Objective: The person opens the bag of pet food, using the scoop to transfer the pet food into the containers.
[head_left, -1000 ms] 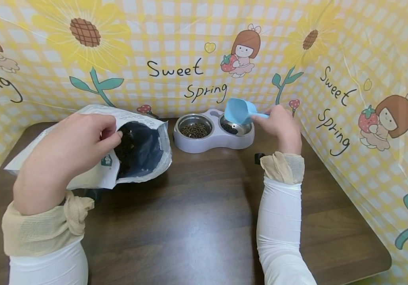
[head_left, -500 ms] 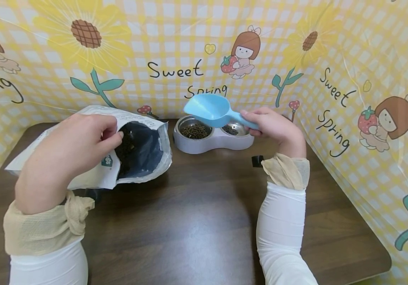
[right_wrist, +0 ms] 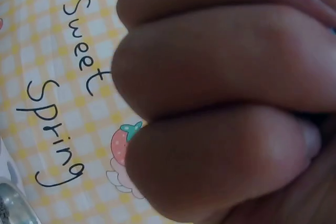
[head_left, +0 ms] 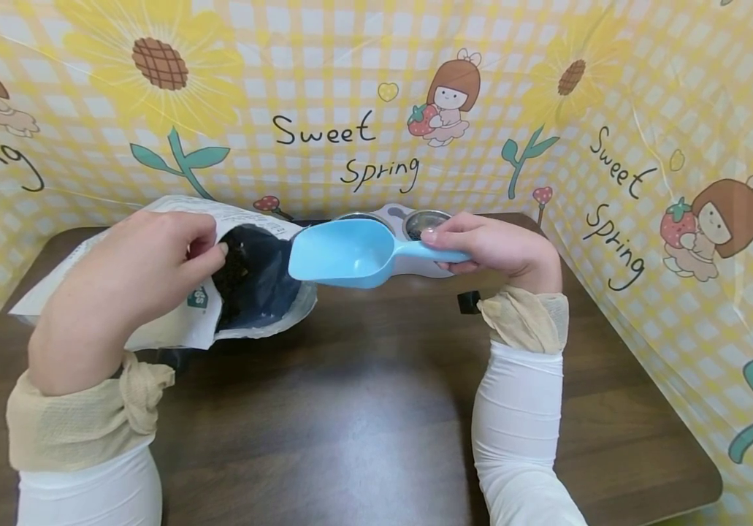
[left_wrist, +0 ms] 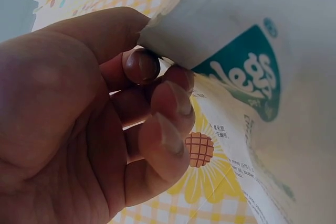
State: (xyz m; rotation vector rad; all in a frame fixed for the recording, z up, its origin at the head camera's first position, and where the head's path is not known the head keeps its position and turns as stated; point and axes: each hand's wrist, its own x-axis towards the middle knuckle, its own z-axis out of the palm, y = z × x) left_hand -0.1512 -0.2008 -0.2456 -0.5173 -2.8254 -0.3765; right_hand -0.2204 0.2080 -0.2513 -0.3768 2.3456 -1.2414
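Your scoop (head_left: 343,254) has swung left to the bag (head_left: 175,321), seemingly to fill; right fingers (head_left: 451,235) clamp it, left fingers (head_left: 204,264) pinch the bag's edge; next calls for dipping.

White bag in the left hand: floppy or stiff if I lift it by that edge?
Likely floppy: the white bag looks thin-walled and creased at its open end. That end faces sideways, so the dark contents might slide out if tipped.
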